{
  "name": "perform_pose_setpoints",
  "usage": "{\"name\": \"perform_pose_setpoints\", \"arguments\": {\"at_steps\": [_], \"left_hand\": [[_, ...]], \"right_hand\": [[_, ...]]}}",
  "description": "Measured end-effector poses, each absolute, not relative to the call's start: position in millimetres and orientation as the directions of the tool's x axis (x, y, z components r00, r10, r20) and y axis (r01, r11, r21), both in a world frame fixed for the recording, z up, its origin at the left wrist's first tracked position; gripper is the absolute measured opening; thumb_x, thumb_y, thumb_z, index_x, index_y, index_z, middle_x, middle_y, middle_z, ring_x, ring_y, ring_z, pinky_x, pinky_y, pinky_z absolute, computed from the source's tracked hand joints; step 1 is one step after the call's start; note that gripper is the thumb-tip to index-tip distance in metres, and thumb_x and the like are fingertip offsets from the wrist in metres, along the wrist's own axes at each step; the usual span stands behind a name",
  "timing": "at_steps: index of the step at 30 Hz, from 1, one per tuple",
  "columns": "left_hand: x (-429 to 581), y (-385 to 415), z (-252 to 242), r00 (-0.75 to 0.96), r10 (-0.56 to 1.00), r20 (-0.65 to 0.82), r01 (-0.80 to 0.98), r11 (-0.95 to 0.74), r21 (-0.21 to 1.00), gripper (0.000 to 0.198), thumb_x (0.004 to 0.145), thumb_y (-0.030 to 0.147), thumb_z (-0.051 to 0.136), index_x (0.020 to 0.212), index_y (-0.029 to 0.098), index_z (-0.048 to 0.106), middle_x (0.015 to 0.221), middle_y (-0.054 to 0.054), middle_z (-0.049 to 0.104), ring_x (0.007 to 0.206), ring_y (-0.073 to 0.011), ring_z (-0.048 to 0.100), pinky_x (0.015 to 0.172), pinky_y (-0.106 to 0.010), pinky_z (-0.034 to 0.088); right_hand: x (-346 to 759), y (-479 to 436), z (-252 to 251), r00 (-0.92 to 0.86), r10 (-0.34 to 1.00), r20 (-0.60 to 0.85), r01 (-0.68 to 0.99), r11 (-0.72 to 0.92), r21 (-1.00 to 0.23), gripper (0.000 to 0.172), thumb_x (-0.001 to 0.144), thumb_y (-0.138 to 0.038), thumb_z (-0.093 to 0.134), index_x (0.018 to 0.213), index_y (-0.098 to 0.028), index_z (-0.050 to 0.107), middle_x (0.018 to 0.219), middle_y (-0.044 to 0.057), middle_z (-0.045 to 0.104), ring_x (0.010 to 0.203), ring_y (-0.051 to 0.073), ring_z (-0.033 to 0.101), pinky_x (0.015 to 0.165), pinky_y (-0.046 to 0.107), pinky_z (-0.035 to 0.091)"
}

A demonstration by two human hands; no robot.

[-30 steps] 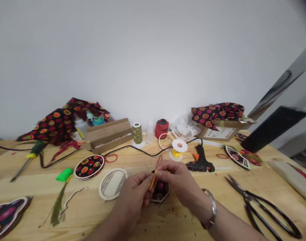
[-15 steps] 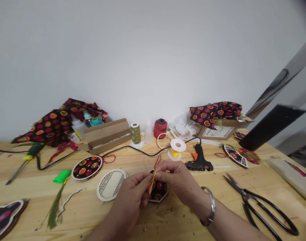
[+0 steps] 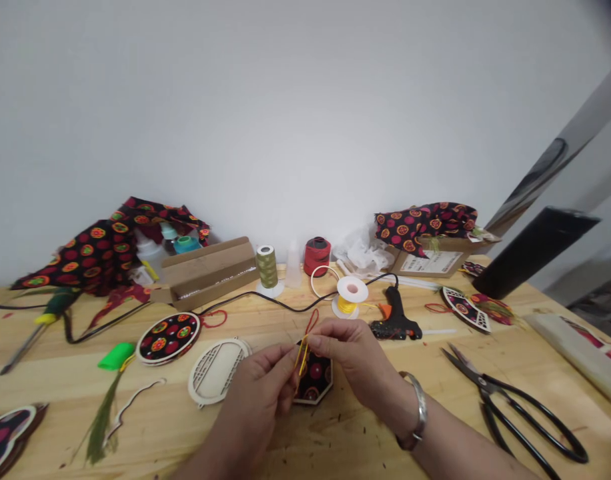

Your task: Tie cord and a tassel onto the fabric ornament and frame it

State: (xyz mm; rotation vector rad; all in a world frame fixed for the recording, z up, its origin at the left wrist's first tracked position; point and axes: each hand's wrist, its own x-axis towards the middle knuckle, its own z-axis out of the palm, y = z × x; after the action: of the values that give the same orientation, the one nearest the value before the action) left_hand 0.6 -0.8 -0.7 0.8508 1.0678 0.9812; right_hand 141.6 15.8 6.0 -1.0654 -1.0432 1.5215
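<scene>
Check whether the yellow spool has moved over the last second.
No: against the glue gun, the yellow spool keeps its place; both slide slightly left in the picture as the view shifts.

We look through one camera worn on the person's head — facing forward and steeply enough downward to take in the pale, wood-grained tabletop [image 3: 155, 427] across the lower half. Nearest us, low and central, come the bare left hand [image 3: 263, 383] and bare right hand [image 3: 355, 360], their forearms entering from the bottom edge. Beyond the table's far edge, we face the plain, pale grey wall [image 3: 285, 120] — it fills most of our upper half.
</scene>
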Motion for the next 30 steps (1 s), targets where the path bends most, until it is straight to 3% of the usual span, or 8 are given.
{"name": "perform_pose_setpoints", "arguments": {"at_steps": [5,10,17,30], "left_hand": [[2.9,-2.2,3.1,0.177,0.934,-0.309,-0.210,0.342,0.916,0.035,0.062,0.043,0.072,0.056,0.012,0.060,0.046,0.005,0.045,0.038,-0.0027,0.028,0.037,-0.016,0.017],[3.8,-2.5,5.5,0.184,0.931,-0.314,-0.203,0.349,0.915,0.035,0.063,0.044,0.072,0.053,0.013,0.058,0.044,0.005,0.043,0.039,-0.0032,0.027,0.037,-0.017,0.017],[3.3,-5.4,2.1,0.206,0.932,-0.297,-0.156,0.331,0.931,0.033,0.069,0.042,0.068,0.057,0.013,0.059,0.046,0.005,0.044,0.040,-0.0044,0.028,0.038,-0.018,0.018],[4.0,-6.1,3.0,0.218,0.929,-0.299,-0.131,0.332,0.934,0.029,0.072,0.040,0.067,0.064,0.012,0.064,0.049,0.004,0.045,0.042,-0.0049,0.029,0.039,-0.017,0.018]], "right_hand": [[138.7,13.9,8.1,-0.082,0.994,-0.066,-0.151,-0.078,-0.985,0.015,0.068,-0.028,0.068,0.061,-0.015,0.065,0.055,-0.002,0.057,0.050,0.009,0.048,0.050,0.023,0.037],[137.6,12.2,10.3,-0.096,0.995,0.018,-0.168,0.002,-0.986,0.010,0.067,-0.020,0.068,0.059,-0.014,0.065,0.081,0.003,0.065,0.069,0.011,0.057,0.064,0.023,0.043],[136.1,9.7,9.7,-0.129,0.992,0.007,-0.250,-0.026,-0.968,0.014,0.067,-0.020,0.067,0.057,-0.016,0.058,0.073,0.001,0.063,0.053,0.008,0.051,0.049,0.021,0.039],[137.4,10.7,5.8,-0.085,0.996,-0.024,-0.303,-0.048,-0.952,0.020,0.062,-0.027,0.076,0.059,-0.016,0.059,0.063,-0.001,0.062,0.048,0.008,0.051,0.046,0.021,0.039]]}}
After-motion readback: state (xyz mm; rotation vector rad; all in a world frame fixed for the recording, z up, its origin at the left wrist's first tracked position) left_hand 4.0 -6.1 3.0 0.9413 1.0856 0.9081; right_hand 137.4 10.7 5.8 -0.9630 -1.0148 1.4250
